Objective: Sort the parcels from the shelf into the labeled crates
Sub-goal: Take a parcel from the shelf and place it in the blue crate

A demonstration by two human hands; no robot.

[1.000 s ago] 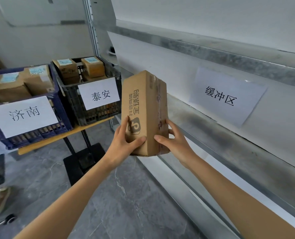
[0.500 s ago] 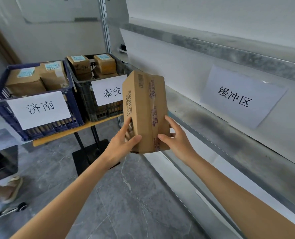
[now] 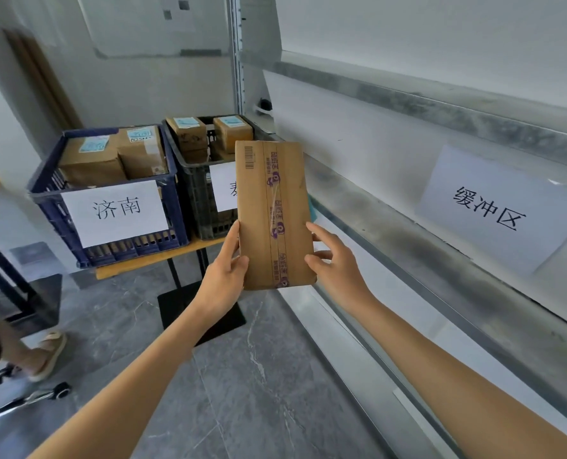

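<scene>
I hold a tall brown cardboard parcel [image 3: 274, 213] upright in front of me, its taped face with purple print turned toward me. My left hand [image 3: 224, 276] grips its lower left edge, thumb on the front. My right hand [image 3: 333, 263] holds the lower right edge with curled fingers. Behind it on a wooden table stand a blue crate [image 3: 48, 207] with a paper label 济南 and a black crate [image 3: 197, 197] whose label is half hidden by the parcel. Both crates contain brown parcels.
A metal shelf [image 3: 441, 260] runs along the right, with a paper sign 缓冲区 [image 3: 494, 207] on the wall behind it. The table's black base [image 3: 209, 313] stands on the grey floor. Another person's sandalled foot [image 3: 47, 356] and a wheeled frame are at lower left.
The parcel has been turned in my hands so its taped narrow face now points at me. My view has swung left, bringing both crates nearer the centre.
</scene>
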